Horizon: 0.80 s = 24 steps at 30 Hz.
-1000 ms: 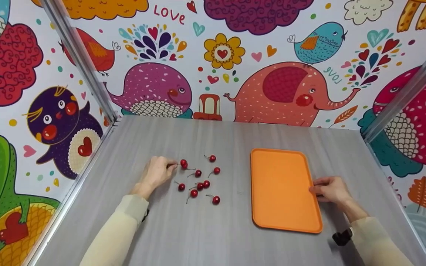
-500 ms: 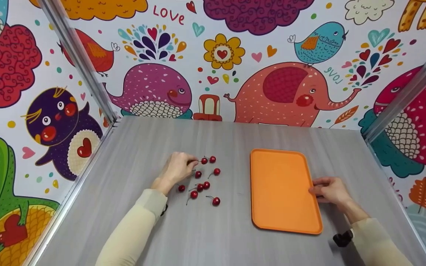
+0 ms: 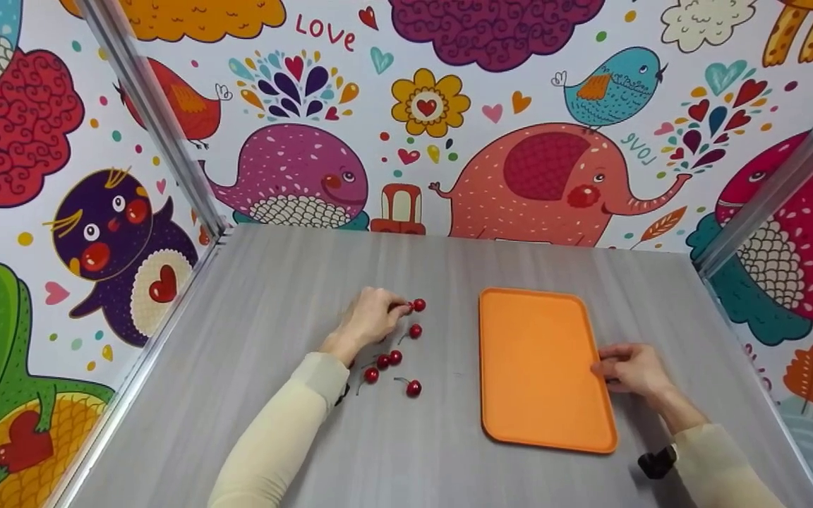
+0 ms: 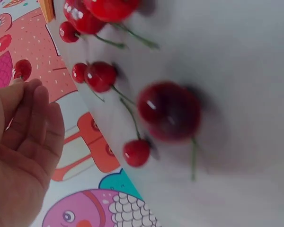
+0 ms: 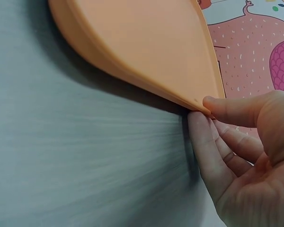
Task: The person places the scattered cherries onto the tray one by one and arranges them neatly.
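Observation:
My left hand pinches a red cherry between thumb and fingertips, just above the far end of the cherry group. Part of another cherry shows right at those fingertips in the head view. Several stemmed cherries lie loose on the table, among them a near one and a pair; the left hand and forearm cover others. At the right, my right hand grips the long edge of an orange rectangular tray. Its thumb lies on top of the rim and the fingers are under it, as the right wrist view shows.
The grey table ends at a back wall with cartoon animals. Metal posts stand at its rear corners. Table surface separates the cherries from the tray. A black wrist device sits by the right sleeve.
My left hand has moved right across the top of the cherry group with a cherry at its fingertips. The right hand and the orange tray have stayed in place.

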### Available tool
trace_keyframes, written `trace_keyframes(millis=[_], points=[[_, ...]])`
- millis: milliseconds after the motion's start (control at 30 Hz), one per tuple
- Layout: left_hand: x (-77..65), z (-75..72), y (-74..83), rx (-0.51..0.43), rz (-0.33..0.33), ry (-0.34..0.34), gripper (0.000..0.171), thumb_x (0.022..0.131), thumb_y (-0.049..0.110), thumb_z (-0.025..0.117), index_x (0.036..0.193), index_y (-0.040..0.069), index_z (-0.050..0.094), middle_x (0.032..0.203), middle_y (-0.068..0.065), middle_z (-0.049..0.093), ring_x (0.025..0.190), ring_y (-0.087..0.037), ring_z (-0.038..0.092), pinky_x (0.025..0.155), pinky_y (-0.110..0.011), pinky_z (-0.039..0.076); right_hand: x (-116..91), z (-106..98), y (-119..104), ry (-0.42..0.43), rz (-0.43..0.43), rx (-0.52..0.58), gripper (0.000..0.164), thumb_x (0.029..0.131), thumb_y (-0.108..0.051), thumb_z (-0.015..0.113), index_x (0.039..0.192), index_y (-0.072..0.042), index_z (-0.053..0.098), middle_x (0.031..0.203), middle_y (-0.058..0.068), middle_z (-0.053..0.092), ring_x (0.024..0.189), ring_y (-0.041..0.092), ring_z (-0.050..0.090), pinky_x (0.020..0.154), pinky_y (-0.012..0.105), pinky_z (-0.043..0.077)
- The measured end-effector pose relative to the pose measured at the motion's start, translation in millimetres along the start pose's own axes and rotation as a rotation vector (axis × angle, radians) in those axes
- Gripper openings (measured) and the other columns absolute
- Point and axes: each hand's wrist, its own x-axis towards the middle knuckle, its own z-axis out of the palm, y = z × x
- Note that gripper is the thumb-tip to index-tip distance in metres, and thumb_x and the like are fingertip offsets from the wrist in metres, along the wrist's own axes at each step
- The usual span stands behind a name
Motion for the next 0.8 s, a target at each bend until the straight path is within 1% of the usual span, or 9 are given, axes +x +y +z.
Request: trace_keyframes(millis=[133, 167, 267, 400, 467, 533, 667, 800], points=[[9.1, 8.6, 10.3, -0.033, 0.001, -0.029, 0.022, 0.112, 0.024, 0.071, 0.117, 0.01, 0.089, 0.108, -0.006, 0.087, 0.091, -0.018, 0.076, 0.089, -0.044, 0.066, 0.3, -0.7, 0.6, 0.005, -0.002, -0.004, 0.054, 0.101, -0.015, 0.084, 0.14, 0.016, 0.065, 0.108, 0.007, 0.085, 0.091, 0.012, 0.079, 0.08, 0.039, 0.071], [11.6, 11.0, 13.0, -0.036, 0.01, -0.032, 0.022, 0.112, 0.023, 0.071, 0.116, 0.01, 0.088, 0.108, -0.006, 0.087, 0.09, -0.017, 0.075, 0.088, -0.044, 0.066, 0.1, -0.9, 0.9, 0.003, -0.008, -0.003, 0.053, 0.101, -0.015, 0.083, 0.14, 0.016, 0.065, 0.107, 0.007, 0.084, 0.09, 0.011, 0.079, 0.08, 0.039, 0.071], [19.2, 18.6, 21.7, -0.033, 0.035, -0.033, 0.021, 0.112, 0.023, 0.072, 0.115, 0.012, 0.089, 0.105, -0.004, 0.087, 0.086, -0.015, 0.072, 0.084, -0.04, 0.065, -1.2, -0.5, 1.9, 0.001, -0.02, 0.005, 0.051, 0.102, -0.013, 0.082, 0.14, 0.017, 0.065, 0.103, 0.004, 0.083, 0.088, 0.01, 0.079, 0.079, 0.037, 0.07], [28.7, 28.9, 34.5, -0.034, 0.042, -0.045, 0.019, 0.112, 0.024, 0.072, 0.114, 0.014, 0.088, 0.102, -0.002, 0.085, 0.081, -0.012, 0.066, 0.076, -0.033, 0.058, -2.7, 0.6, 3.3, -0.004, -0.041, 0.004, 0.049, 0.102, -0.012, 0.081, 0.139, 0.017, 0.066, 0.102, 0.004, 0.082, 0.087, 0.011, 0.08, 0.078, 0.036, 0.07], [33.1, 33.3, 41.5, -0.04, 0.035, -0.056, 0.02, 0.112, 0.025, 0.071, 0.114, 0.015, 0.088, 0.1, -0.001, 0.083, 0.081, -0.011, 0.063, 0.074, -0.03, 0.055, -2.4, 1.0, 3.5, -0.001, -0.049, -0.003, 0.048, 0.102, -0.012, 0.081, 0.138, 0.017, 0.067, 0.104, 0.006, 0.083, 0.089, 0.012, 0.08, 0.078, 0.036, 0.07], [37.9, 37.0, 48.8, -0.037, 0.041, -0.058, 0.019, 0.112, 0.025, 0.072, 0.113, 0.015, 0.088, 0.098, 0.0, 0.082, 0.08, -0.012, 0.062, 0.073, -0.028, 0.052, -1.6, 1.4, 3.2, 0.004, -0.051, -0.006, 0.047, 0.102, -0.011, 0.081, 0.137, 0.017, 0.068, 0.106, 0.009, 0.084, 0.09, 0.013, 0.08, 0.078, 0.038, 0.07], [49.8, 45.9, 62.7, -0.022, 0.057, -0.062, 0.019, 0.111, 0.026, 0.073, 0.113, 0.015, 0.088, 0.099, 0.0, 0.083, 0.081, -0.012, 0.062, 0.073, -0.026, 0.052, 0.2, 1.8, 3.7, 0.011, -0.052, -0.009, 0.045, 0.102, -0.011, 0.082, 0.135, 0.016, 0.069, 0.109, 0.013, 0.085, 0.09, 0.014, 0.08, 0.078, 0.039, 0.071], [62.5, 55.3, 76.0, -0.02, 0.062, -0.065, 0.02, 0.111, 0.029, 0.074, 0.116, 0.017, 0.089, 0.105, 0.001, 0.085, 0.083, -0.011, 0.063, 0.074, -0.024, 0.052, 0.6, 2.0, 2.7, 0.006, -0.057, -0.006, 0.047, 0.101, -0.011, 0.083, 0.136, 0.016, 0.069, 0.109, 0.012, 0.085, 0.091, 0.013, 0.081, 0.079, 0.039, 0.071]])
